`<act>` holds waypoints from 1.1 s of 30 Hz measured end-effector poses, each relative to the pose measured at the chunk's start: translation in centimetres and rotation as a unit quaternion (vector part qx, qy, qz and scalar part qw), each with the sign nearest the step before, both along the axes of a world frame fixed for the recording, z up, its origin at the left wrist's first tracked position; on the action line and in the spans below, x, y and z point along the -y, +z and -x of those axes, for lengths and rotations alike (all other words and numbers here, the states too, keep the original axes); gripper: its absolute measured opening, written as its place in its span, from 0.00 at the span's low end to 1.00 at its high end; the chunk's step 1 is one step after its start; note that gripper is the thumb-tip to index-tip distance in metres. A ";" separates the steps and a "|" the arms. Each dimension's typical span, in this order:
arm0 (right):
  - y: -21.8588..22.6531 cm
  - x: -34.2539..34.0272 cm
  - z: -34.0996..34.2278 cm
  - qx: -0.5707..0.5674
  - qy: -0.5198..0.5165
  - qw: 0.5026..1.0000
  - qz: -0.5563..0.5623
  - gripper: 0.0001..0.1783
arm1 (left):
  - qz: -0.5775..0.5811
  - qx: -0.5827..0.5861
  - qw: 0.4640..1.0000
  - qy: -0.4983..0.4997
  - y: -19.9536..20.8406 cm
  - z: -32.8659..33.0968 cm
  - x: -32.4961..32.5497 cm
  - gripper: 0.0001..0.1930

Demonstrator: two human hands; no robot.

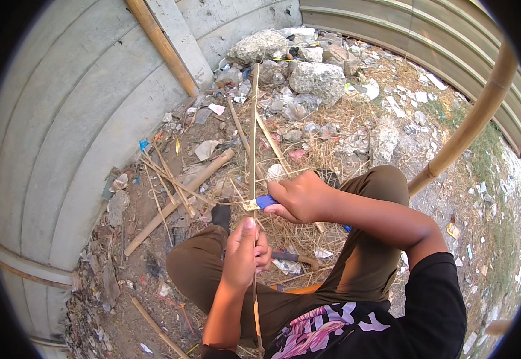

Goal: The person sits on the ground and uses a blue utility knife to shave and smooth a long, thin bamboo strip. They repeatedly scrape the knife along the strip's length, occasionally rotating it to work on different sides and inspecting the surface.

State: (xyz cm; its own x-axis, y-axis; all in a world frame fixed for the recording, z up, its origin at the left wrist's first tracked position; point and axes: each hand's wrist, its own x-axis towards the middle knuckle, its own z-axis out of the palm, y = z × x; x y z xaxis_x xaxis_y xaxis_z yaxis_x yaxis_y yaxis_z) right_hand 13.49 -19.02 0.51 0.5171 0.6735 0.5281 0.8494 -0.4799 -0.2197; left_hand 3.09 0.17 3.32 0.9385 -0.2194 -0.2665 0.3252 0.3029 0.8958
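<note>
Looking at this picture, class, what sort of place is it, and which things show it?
Probably a rough, fenced outdoor plot: a grey panel wall and a ribbed fence border littered, grassy ground with rubble.

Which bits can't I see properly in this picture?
All in the head view:
Rest of the blue handle: covered by the right hand.
Near end of the long strip: cut off at the lower edge.
Lower end of the thick pole: behind the right knee.
</note>
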 end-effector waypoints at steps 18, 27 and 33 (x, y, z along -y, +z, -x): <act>1.5 2.7 -3.2 -0.081 -0.126 0.987 -0.057 0.27 | -0.005 -0.026 0.998 -0.050 0.5 1.3 1.2 0.20; 2.7 3.3 -6.9 -0.106 -0.261 0.959 0.039 0.33 | -0.049 -0.098 0.994 -0.007 -1.3 7.2 -0.3 0.19; 1.2 5.4 -10.9 -0.174 -0.377 0.910 -0.005 0.32 | 0.031 -0.153 0.986 -0.059 -1.5 12.1 -1.1 0.18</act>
